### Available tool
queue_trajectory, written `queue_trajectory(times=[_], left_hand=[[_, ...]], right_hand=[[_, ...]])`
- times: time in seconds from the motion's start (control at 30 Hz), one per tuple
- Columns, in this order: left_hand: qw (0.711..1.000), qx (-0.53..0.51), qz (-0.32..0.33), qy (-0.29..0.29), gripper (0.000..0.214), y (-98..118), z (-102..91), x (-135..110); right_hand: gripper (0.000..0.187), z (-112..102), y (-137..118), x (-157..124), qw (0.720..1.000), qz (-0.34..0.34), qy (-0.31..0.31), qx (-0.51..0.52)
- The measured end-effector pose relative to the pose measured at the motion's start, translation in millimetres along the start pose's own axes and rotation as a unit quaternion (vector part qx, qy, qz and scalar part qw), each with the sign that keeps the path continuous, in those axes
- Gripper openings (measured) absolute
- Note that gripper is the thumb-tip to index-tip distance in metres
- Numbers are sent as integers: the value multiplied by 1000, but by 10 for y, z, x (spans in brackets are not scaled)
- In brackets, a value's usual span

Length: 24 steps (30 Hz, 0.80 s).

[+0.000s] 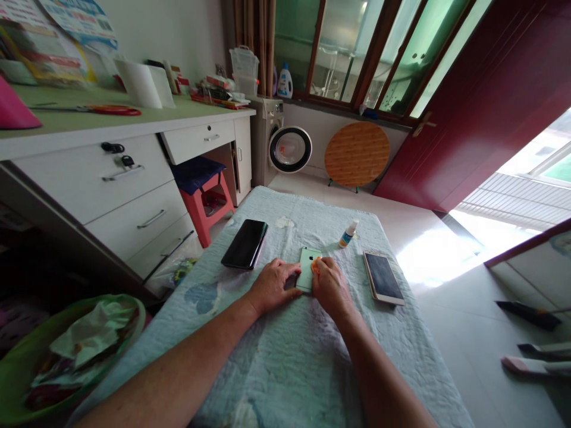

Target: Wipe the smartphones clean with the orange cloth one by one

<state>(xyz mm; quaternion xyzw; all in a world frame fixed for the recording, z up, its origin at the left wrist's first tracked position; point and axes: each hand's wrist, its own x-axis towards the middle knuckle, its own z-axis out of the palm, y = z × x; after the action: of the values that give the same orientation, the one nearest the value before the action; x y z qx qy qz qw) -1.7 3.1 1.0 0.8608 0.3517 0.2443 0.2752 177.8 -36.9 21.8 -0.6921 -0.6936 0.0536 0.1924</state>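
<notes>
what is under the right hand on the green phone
An orange cloth peeks out beside the right hand, on the green phone's back. The hand covers the rest of it.

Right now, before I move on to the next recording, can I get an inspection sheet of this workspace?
Surface: cloth-covered table, pale blue quilting.
Job's things: green phone, face down, centre; small orange thing on it, unidentifiable.
Clutter: black phone left of it, gold phone right, spray bottle behind, all apart.
Hands: left hand rests against the green phone's left edge; right hand holds the orange thing to its back.
Cables: nothing seen.
Surroundings: desk with drawers, red stool, washing machine, green basin at left; red door at right.
</notes>
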Motion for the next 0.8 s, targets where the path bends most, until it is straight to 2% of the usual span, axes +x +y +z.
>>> queue_trajectory(times=[0.2,0.53,0.8], left_hand=[[1000,17,-5,-3,48,17,-8,-1],[1000,1,-6,4,56,6,0,-5],[1000,2,-5,7,59,-14,18,-5]], right_hand=[[19,26,48,75,1000,-6,-2,20],[25,-128,-21,-36,996,-24,-79,-16],[23,-247,-162,-161,989,27,-134,-59]])
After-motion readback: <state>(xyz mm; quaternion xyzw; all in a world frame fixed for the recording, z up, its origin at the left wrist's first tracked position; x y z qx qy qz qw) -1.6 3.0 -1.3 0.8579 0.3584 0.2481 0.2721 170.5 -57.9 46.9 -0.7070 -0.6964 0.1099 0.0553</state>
